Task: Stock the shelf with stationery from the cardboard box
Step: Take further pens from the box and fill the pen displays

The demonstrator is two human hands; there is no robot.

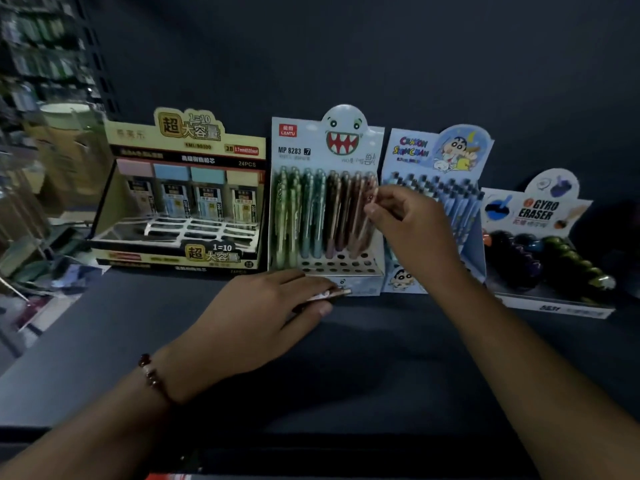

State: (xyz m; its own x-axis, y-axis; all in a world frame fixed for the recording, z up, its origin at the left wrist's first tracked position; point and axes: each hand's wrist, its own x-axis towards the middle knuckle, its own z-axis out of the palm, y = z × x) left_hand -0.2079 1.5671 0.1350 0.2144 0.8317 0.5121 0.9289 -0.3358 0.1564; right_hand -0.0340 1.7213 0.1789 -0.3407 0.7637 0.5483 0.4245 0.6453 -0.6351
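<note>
— Pens [325,294] for the monster display box [327,216]: we've a small bundle pinched in our left hand [273,317], lying flat on the shelf [381,341], long axis pointing right, just before the box's front.

— And our right hand [412,226]?

— Its grip is closed on one pinkish pen [370,216] at the upright row's right end. The empty holes [341,265] sit directly below it, so the right hand is nearer.

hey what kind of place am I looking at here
Most likely a stationery shop. On a dark shelf stand retail display boxes: a monster-faced pencil display, a Gyro Eraser box and a 24-piece lead refill box. The right hand is slotting a pencil in.
</note>
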